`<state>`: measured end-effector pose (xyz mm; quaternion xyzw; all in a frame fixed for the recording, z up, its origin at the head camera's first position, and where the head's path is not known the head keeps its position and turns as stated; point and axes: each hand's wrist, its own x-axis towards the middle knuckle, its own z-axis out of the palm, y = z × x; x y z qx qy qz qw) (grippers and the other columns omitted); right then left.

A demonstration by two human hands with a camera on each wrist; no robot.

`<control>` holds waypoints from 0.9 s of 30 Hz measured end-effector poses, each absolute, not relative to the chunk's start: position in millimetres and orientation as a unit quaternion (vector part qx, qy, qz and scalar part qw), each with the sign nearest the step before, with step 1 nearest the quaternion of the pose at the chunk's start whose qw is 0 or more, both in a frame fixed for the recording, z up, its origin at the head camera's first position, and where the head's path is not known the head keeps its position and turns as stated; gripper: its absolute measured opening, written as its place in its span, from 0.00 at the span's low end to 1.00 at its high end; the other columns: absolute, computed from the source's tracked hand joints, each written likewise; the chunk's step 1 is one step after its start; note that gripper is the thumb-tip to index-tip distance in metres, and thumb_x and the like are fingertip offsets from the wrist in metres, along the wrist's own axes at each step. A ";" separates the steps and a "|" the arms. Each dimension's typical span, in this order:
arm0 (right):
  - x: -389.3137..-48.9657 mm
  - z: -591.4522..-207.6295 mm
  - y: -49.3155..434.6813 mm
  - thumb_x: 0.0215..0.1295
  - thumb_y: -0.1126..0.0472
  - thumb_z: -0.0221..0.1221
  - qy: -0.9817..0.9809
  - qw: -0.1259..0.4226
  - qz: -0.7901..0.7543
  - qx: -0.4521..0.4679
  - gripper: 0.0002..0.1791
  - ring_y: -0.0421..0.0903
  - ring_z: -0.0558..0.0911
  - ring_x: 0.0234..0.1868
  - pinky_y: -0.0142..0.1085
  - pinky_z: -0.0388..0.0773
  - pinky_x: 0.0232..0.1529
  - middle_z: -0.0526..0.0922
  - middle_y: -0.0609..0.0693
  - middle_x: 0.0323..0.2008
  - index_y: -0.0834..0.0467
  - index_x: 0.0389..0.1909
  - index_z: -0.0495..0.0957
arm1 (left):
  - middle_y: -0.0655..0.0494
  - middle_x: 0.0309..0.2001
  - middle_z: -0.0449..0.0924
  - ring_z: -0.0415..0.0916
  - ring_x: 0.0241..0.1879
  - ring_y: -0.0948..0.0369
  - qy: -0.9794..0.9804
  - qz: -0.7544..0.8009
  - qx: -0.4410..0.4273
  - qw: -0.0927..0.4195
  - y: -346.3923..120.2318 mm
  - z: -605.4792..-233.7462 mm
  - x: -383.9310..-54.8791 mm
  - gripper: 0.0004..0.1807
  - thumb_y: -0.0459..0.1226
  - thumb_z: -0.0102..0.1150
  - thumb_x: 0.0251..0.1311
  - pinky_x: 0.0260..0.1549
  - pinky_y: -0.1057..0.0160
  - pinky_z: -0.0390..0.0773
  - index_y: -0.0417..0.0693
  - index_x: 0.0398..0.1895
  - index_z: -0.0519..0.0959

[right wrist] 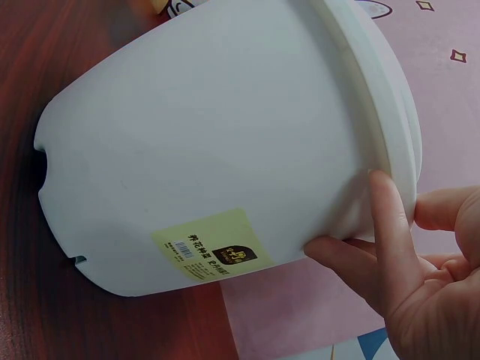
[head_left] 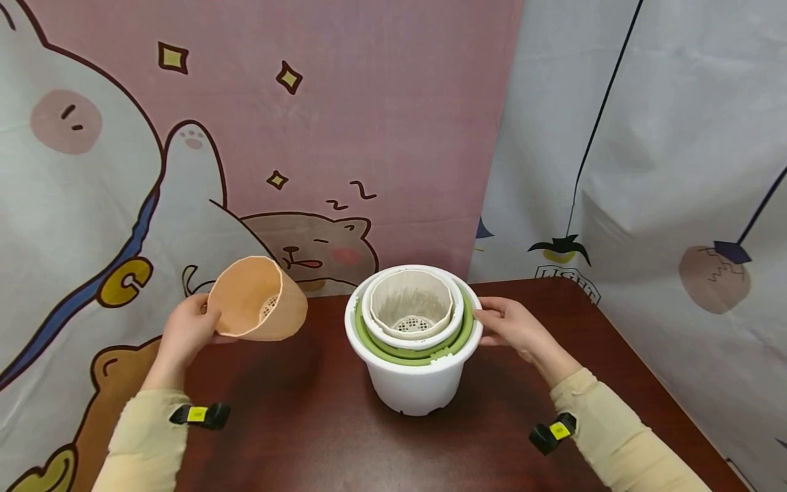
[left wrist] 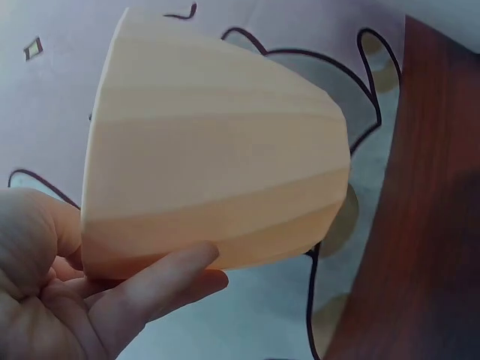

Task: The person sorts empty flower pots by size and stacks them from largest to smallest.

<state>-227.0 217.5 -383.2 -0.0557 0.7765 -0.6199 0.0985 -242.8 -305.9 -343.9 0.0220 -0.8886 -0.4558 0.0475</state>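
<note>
My left hand (head_left: 189,329) pinches the rim of a peach-colored plastic flower pot (head_left: 289,307). That pot is held in the air above the left side of the table, tipped so its mouth and perforated bottom show in the head view. In the left wrist view its faceted outer wall (left wrist: 217,157) lies against my fingers. A large white flower pot (head_left: 413,386) stands upright on the table with smaller pots nested inside: a green one (head_left: 402,357), a white one (head_left: 458,311) and a cream one (head_left: 412,290) innermost. My right hand (head_left: 513,328) grips the large pot's rim at its right side.
The dark red-brown table (head_left: 369,458) reaches back to a cartoon-printed cloth (head_left: 399,137) and a white printed cloth (head_left: 688,137) on the right. A yellow label (right wrist: 217,244) is stuck on the large white pot. Black wrist cameras (head_left: 212,415) sit on both sleeves.
</note>
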 end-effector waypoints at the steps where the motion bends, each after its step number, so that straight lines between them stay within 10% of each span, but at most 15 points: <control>1: -226.9 -383.0 217.4 0.74 0.62 0.55 0.776 0.099 -0.620 -0.056 0.29 0.51 0.84 0.46 0.42 0.86 0.41 0.77 0.69 0.55 0.74 0.69 0.60 | 0.23 0.48 0.72 0.84 0.26 0.55 -0.887 -0.458 0.018 0.051 -303.8 -341.4 -242.8 0.25 0.31 0.38 0.71 0.25 0.58 0.86 0.17 0.63 0.60; 27: -227.9 -385.5 217.5 0.74 0.62 0.55 0.779 0.094 -0.617 -0.055 0.29 0.46 0.84 0.42 0.41 0.86 0.40 0.77 0.69 0.55 0.74 0.68 0.61 | 0.25 0.48 0.77 0.83 0.29 0.56 -0.894 -0.436 -0.053 0.091 -243.0 -279.5 -239.4 0.23 0.30 0.41 0.68 0.22 0.64 0.85 0.24 0.63 0.67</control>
